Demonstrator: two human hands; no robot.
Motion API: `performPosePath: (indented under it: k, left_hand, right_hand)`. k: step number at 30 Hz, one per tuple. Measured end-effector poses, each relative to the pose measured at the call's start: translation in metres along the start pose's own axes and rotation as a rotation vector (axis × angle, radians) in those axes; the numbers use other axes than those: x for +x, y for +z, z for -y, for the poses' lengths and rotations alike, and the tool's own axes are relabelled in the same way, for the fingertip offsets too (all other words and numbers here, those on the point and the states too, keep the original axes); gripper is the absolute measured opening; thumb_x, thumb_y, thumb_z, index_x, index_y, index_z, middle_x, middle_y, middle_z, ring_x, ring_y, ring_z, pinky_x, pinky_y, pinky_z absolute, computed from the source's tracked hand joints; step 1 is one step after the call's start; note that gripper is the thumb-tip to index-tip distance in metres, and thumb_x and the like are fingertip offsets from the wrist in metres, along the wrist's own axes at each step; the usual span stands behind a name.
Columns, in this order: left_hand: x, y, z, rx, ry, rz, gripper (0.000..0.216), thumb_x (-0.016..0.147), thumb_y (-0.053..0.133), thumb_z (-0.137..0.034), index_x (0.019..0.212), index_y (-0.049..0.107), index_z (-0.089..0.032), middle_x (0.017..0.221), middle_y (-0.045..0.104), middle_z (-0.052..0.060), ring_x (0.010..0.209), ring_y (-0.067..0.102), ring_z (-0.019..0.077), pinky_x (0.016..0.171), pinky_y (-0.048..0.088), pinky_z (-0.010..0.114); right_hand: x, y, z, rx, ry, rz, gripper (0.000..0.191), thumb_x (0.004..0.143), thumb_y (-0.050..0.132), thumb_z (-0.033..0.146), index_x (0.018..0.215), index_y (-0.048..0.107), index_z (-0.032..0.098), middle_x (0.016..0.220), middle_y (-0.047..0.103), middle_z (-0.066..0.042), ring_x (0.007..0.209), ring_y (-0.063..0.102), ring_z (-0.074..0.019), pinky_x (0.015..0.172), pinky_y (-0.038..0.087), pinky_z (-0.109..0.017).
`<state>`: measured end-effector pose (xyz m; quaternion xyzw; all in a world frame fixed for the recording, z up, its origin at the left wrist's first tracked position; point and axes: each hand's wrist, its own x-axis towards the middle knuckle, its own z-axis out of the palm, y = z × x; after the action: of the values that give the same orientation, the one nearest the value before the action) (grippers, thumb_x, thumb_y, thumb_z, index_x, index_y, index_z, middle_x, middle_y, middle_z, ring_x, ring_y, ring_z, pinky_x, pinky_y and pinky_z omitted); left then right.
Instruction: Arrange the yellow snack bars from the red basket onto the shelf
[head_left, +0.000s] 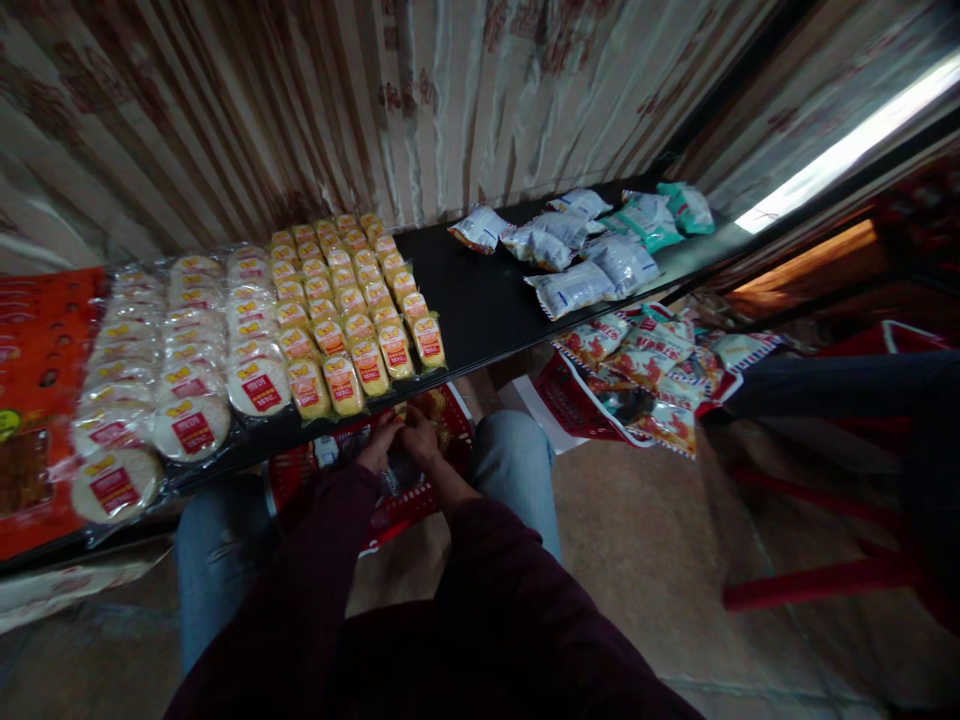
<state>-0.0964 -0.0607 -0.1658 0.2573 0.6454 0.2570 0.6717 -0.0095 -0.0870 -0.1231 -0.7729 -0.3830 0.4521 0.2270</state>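
Hands [401, 440] together over red basket [390, 500] below shelf [480, 300]

Dim, warm indoor frame; one hard light source upper right.

Bright strip [847, 150] is blown out to white and puts a soft sheen on the dark shelf [480, 300] and the shiny packets [337, 310]. Under the shelf lies deep shadow: both hands [397, 440] sit there, murky and low in detail. Sleeves and the right edge go near black. Strong wide-angle bowing at the edges: curtain [300, 100] lines splay, the shelf curves. Corners are soft and smeared.
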Motion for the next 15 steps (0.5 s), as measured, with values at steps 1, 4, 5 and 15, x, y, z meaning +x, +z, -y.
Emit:
performPosePath:
  k: [1,4,5,15]
  left_hand:
    - [-0.002,-0.002,-0.001,-0.011,-0.003,0.002,0.045,0.079,0.067,-0.018,0.123,0.062,-0.021,0.095,0.074,0.005,0.085,0.071,0.0164,0.080,0.055,0.028]
    - [-0.010,-0.008,-0.003,0.003,0.018,-0.015,0.050,0.077,0.067,-0.013,0.127,0.059,-0.017,0.098,0.073,0.007,0.084,0.070,0.0159,0.081,0.054,0.028]
    - [-0.013,-0.010,-0.004,0.021,0.042,-0.026,0.052,0.077,0.067,-0.012,0.128,0.058,-0.017,0.100,0.073,0.007,0.085,0.070,0.0159,0.082,0.054,0.028]
    - [-0.057,-0.033,-0.010,0.098,0.272,-0.150,0.058,0.068,0.075,-0.012,0.124,0.060,-0.018,0.115,0.070,0.009,0.097,0.068,0.0181,0.089,0.052,0.030]
  right_hand:
    - [-0.003,0.000,0.002,0.028,0.013,0.005,0.055,0.080,0.053,0.015,0.135,0.056,0.020,0.123,0.069,-0.008,0.111,0.065,-0.0190,0.096,0.049,-0.027]
    - [-0.014,0.002,0.008,0.059,0.016,-0.033,0.052,0.082,0.052,0.013,0.133,0.056,0.019,0.123,0.069,-0.008,0.113,0.064,-0.0181,0.099,0.047,-0.027]
    - [-0.019,0.003,0.010,0.064,0.006,-0.053,0.051,0.083,0.052,0.014,0.133,0.056,0.019,0.122,0.069,-0.008,0.113,0.064,-0.0178,0.099,0.047,-0.027]
    - [-0.061,0.010,-0.010,-0.021,0.013,-0.289,0.055,0.082,0.045,0.012,0.138,0.049,0.010,0.135,0.059,-0.017,0.126,0.056,-0.0249,0.107,0.043,-0.036]
